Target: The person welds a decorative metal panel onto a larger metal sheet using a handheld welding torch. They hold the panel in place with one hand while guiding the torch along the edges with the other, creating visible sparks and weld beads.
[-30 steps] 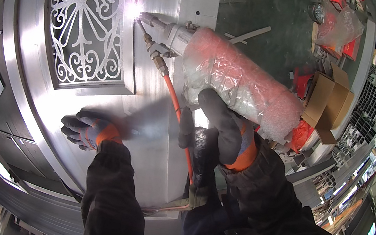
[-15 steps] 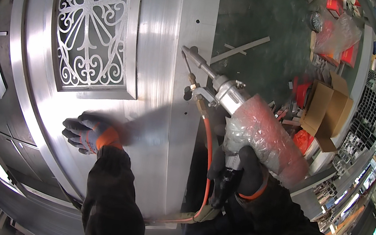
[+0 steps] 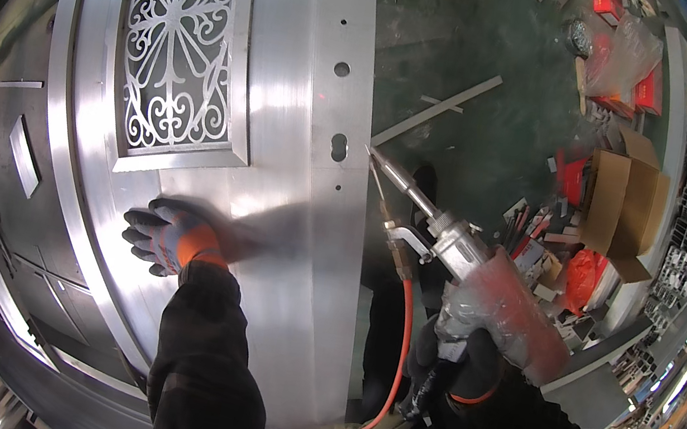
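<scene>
Torch [image 3: 459,250] diagonal, nozzle [image 3: 404,181] upper-left; right hand [image 3: 475,366] tight around handle [image 3: 427,389], left hand [image 3: 173,240] outspread

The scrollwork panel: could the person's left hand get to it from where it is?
Probably yes: the left hand seems to rest on the metal door just below the scrollwork panel, with only its frame between; the right hand holds the wrapped tool off to the side.

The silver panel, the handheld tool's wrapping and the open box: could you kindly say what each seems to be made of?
Silver panel: probably bare brushed metal, judging by its sheen and streaked highlights.
Wrapping: likely glossy, translucent plastic film, given its crinkles and glints.
Open box: apparently matte cardboard, brown with stiff flaps.
</scene>
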`<state>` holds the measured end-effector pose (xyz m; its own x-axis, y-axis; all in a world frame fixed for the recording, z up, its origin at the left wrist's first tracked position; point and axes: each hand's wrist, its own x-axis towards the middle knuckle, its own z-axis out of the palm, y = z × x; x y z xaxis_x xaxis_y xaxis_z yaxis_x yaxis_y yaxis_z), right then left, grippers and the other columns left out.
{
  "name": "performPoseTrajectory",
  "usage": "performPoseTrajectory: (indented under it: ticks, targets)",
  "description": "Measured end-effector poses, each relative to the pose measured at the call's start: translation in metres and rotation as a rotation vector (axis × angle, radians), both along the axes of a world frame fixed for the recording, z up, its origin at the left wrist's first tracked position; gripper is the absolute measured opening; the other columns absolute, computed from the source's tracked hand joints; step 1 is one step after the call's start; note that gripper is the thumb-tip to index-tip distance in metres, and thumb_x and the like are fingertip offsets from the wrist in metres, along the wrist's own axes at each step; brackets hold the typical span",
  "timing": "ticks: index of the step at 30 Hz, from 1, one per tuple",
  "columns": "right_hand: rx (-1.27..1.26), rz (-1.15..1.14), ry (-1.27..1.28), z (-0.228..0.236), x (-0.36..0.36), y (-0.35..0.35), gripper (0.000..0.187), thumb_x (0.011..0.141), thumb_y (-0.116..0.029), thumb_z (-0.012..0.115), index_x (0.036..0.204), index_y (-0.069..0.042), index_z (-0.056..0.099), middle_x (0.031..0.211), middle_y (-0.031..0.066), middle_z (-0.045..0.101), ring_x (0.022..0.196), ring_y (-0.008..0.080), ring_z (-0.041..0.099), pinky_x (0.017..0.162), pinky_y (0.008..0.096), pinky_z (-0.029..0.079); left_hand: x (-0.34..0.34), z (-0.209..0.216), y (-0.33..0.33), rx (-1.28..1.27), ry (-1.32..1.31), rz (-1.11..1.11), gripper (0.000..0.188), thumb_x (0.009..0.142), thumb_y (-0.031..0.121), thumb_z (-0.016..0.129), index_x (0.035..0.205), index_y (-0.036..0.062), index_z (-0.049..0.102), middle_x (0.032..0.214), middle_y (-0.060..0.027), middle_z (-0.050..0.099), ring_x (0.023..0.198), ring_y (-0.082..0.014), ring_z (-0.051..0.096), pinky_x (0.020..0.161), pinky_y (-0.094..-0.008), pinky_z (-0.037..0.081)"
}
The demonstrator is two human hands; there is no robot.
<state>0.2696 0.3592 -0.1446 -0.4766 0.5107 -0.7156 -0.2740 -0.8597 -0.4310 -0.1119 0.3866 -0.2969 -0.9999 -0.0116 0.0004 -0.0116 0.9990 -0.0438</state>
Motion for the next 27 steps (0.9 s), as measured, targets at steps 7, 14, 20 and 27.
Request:
performPoseTrajectory:
  ticks: [7,14,20,27]
  targets:
    - [-0.114,-0.023,0.118,-0.018,0.059,-0.034,0.078,0.091,-0.068,0.056,0.111,0.007,0.055,0.078,0.0198,0.065,0.063,0.0306,0.064,0.061,0.041,0.054,0.002,0.0,-0.007,0.06,0.06,-0.053,0.065,0.102,0.055,0.033,0.155,0.0168,0.039,0.158,-0.0092,0.039,0.147,-0.0336,0.034,0.117,-0.0593,0.027]
    - [-0.23,-0.224,0.071,-0.006,0.067,-0.04,0.08,0.094,-0.065,0.055,0.129,0.007,0.049,0.086,0.0205,0.068,0.07,0.0323,0.07,0.062,0.0431,0.058,-0.023,-0.004,-0.049,0.076,-0.014,-0.254,0.07,0.103,0.061,0.034,0.16,0.0226,0.032,0.166,-0.0094,0.031,0.153,-0.0317,0.027,0.122,-0.0548,0.02]
    - [-0.007,0.208,0.029,0.003,0.034,0.015,0.082,0.092,-0.073,0.05,0.104,0.007,0.06,0.088,0.0217,0.069,0.066,0.0293,0.07,0.06,0.0395,0.06,-0.025,0.012,-0.096,-0.08,-0.044,-0.624,0.069,0.103,0.059,0.03,0.162,0.0237,0.028,0.17,-0.0105,0.021,0.156,-0.037,0.016,0.124,-0.0566,0.008]
    - [0.223,0.178,-0.033,-0.02,-0.062,0.097,0.058,0.103,-0.052,0.04,0.112,0.002,0.06,0.078,0.015,0.067,0.066,0.026,0.067,0.062,0.0361,0.056,-0.024,0.013,-0.1,-0.013,-0.02,-0.696,0.072,0.103,0.062,0.029,0.163,0.0224,0.027,0.17,-0.0116,0.02,0.156,-0.0374,0.016,0.124,-0.0553,0.009]
